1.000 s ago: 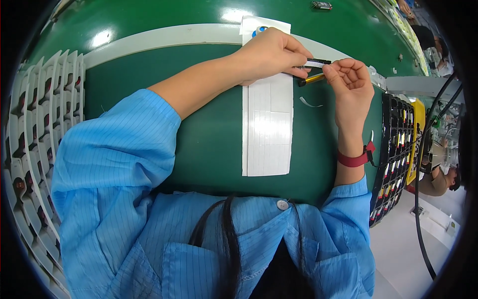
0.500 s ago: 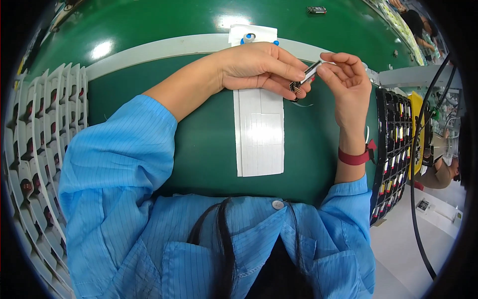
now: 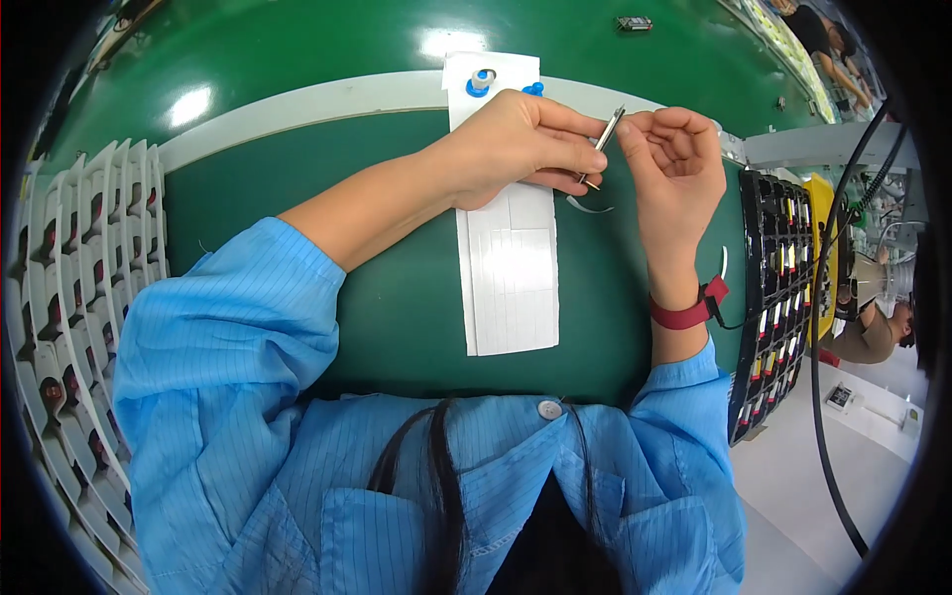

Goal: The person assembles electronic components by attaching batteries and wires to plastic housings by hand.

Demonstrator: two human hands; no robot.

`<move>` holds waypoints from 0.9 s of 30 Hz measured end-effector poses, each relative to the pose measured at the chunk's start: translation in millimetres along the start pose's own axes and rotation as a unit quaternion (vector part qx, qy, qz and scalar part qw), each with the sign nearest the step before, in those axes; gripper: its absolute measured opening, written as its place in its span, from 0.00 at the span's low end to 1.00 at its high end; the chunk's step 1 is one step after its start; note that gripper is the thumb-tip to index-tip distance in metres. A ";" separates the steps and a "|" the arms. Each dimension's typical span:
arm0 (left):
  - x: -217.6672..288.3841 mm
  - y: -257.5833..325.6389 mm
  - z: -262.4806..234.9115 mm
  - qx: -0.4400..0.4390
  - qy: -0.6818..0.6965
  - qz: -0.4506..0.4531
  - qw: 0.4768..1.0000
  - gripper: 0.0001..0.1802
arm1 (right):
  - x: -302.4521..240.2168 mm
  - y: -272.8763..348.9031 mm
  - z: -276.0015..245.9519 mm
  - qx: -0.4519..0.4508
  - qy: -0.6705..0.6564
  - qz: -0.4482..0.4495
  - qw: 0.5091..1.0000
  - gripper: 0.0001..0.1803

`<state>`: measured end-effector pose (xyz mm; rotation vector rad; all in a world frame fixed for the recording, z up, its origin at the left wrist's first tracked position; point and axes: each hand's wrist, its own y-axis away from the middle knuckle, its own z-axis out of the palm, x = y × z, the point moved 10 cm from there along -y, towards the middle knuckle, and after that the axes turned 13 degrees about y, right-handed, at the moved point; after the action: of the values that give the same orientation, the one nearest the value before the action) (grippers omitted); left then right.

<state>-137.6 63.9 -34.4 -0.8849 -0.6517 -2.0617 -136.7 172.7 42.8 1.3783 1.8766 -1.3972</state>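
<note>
Between the thumb and fingers of my left hand point(image 3: 535, 144) is a small slim electronic part point(image 3: 603, 142), turned edge-on with a silvery edge showing. A thin pale strip point(image 3: 591, 207) curves just below it, above the mat. My right hand point(image 3: 679, 164) is closed in a pinch close to the part's upper end, its other fingers curled in. What the pinch holds, if anything, is too small to make out. Under my left hand lies a white sheet point(image 3: 511, 278) divided into pale strips, partly covered by that hand.
A green mat point(image 3: 397, 297) covers the work surface. White trays point(image 3: 89, 297) holding dark parts stand at left; a black compartment tray point(image 3: 773, 297) of small parts stands at right. Blue-and-white knobs point(image 3: 481, 81) sit beyond my left hand. A black cable point(image 3: 818, 397) hangs at right.
The part has turned from showing its dark face and pins to its thin edge, standing steeper. Both hands have shifted slightly left in the picture.
</note>
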 end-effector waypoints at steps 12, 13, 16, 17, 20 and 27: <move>1.2 5.8 9.2 -0.055 0.038 -0.059 0.996 0.17 | -15.3 -2.3 0.4 -0.068 0.038 -0.119 0.990 0.15; 0.6 6.6 8.6 -0.054 0.049 -0.072 0.995 0.15 | -21.2 -1.3 2.4 -0.076 0.064 -0.153 0.983 0.15; -4.0 6.2 5.8 -0.064 0.060 -0.092 0.992 0.15 | -24.7 -0.6 6.5 -0.109 0.101 -0.175 0.973 0.14; -3.9 5.7 4.8 -0.064 0.059 -0.094 0.992 0.15 | -24.8 -1.5 5.1 -0.108 0.101 -0.173 0.974 0.14; -3.8 5.9 5.5 -0.077 0.055 -0.093 0.991 0.17 | -26.7 -0.9 10.5 -0.127 0.162 -0.206 0.957 0.13; 1.1 3.0 7.2 -0.055 0.008 -0.046 0.997 0.18 | 9.9 0.8 9.4 -0.121 -0.021 0.018 0.992 0.12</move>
<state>-133.0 66.7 -28.7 -0.9145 -0.5834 -2.2026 -142.2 168.9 30.9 1.2477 1.9100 -1.1300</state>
